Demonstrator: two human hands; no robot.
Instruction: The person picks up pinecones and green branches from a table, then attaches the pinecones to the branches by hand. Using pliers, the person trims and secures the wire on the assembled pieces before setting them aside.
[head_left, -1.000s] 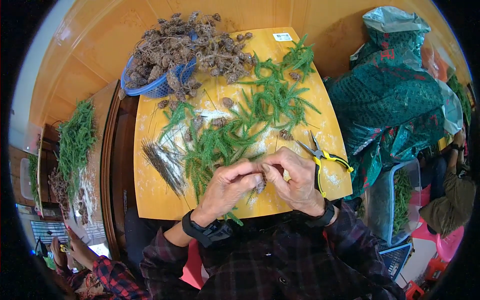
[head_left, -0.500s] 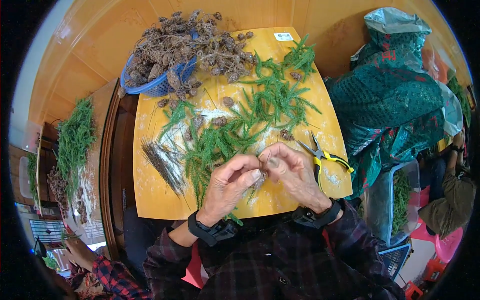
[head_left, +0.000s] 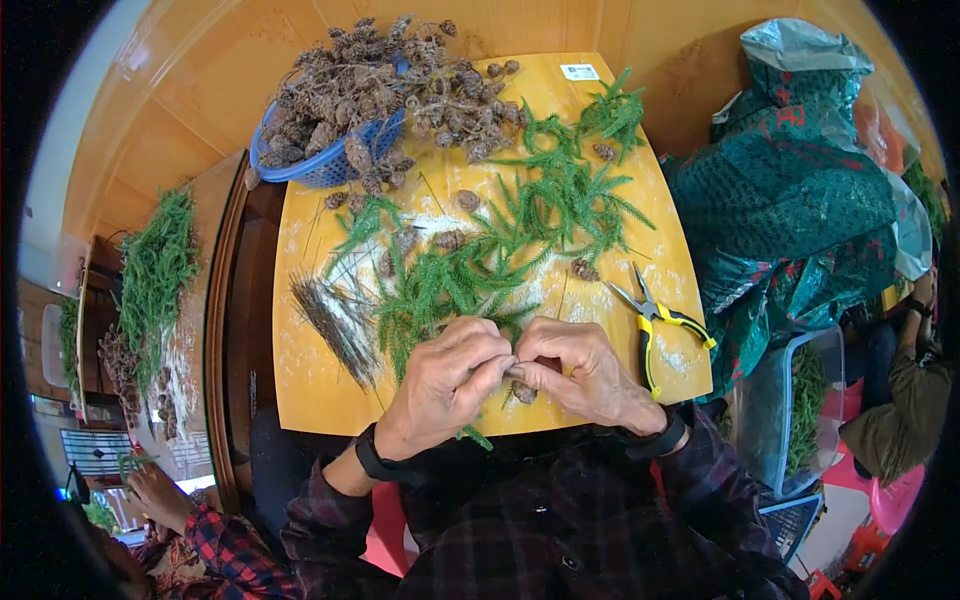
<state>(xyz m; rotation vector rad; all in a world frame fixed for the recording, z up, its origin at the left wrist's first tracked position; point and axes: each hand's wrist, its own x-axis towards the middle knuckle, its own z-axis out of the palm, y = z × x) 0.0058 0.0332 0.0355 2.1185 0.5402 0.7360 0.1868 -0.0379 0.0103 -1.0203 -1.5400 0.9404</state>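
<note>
My left hand (head_left: 452, 378) and my right hand (head_left: 582, 372) meet over the near edge of the yellow tabletop (head_left: 325, 408), thumbs and forefingers pinched tip to tip. Just under the right fingertips a small brown pine cone (head_left: 522, 393) hangs, its upper end hidden by the fingers. What the left fingertips pinch is too small to make out. A thin dark wire (head_left: 562, 297) rises above the right hand; its lower end is hidden. Green artificial fir sprigs (head_left: 440, 290) lie right beyond both hands.
Yellow-handled pliers (head_left: 648, 312) lie spread to the right. A bundle of dark wires (head_left: 335, 325) lies left, among white powder. Loose cones (head_left: 468, 200) dot the table; a blue basket (head_left: 335, 168) heaped with cones stands behind. Green sacks (head_left: 790, 210) and a clear bin (head_left: 775, 425) flank the right.
My hands have drawn level, fingertips pressed together, and the right hand has turned. The pine cone now shows below the right fingers. The whole view has shifted slightly.
</note>
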